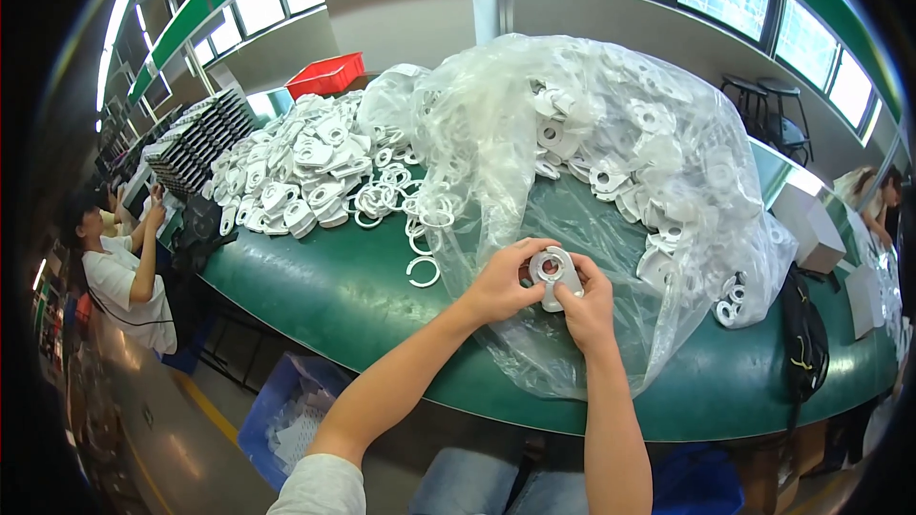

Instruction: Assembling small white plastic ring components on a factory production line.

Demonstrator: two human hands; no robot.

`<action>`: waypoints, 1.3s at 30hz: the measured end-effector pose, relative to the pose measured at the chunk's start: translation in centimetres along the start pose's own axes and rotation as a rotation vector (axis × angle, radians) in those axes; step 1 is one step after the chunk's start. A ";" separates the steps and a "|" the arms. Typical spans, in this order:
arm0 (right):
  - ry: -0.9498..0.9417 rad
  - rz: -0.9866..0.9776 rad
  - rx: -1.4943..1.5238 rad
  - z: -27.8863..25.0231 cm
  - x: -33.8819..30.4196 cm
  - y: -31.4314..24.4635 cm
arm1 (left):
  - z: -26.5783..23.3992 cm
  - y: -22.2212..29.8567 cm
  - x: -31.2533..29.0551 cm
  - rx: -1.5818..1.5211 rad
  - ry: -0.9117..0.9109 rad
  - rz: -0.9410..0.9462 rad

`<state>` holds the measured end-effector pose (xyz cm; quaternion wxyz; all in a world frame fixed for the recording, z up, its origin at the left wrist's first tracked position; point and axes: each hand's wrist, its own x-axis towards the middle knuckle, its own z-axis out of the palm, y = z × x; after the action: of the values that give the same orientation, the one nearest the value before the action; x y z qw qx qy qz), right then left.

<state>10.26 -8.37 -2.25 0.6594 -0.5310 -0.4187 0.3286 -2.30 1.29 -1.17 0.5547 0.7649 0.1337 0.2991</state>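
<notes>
From the white part (557, 280), held over the near side of the green table (305, 272), I see a blue bin (260, 422) at eight o'clock. The left hand (501, 284), at nine, pinches the part between thumb and curled fingers; the right hand (590, 315), at four, pinches too, thumb on its face. White rings (380, 195) lie at ten, a heap of white pieces (291, 167) beyond. At twelve, clear plastic (501, 100) drapes over more; farther, between ten and eleven, stands a red crate (329, 76).
</notes>
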 end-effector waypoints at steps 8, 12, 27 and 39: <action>0.005 0.095 0.310 -0.9 -0.5 0.3 | -2.8 2.0 -2.1 -0.006 0.187 -0.031; -0.026 0.107 0.275 -1.4 0.0 1.2 | -8.4 3.4 -7.8 -0.235 0.535 -0.193; -0.117 0.175 0.218 0.5 -1.5 -0.4 | 0.1 0.8 -3.8 -0.220 0.235 -0.156; -0.117 0.095 0.039 0.9 -1.6 -0.1 | 0.8 0.2 -4.3 -0.182 0.248 -0.155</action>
<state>8.77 -9.42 -2.44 0.6276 -0.5171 -0.4246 0.3980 -5.22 -1.74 -2.53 0.6223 0.6561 0.2319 0.3586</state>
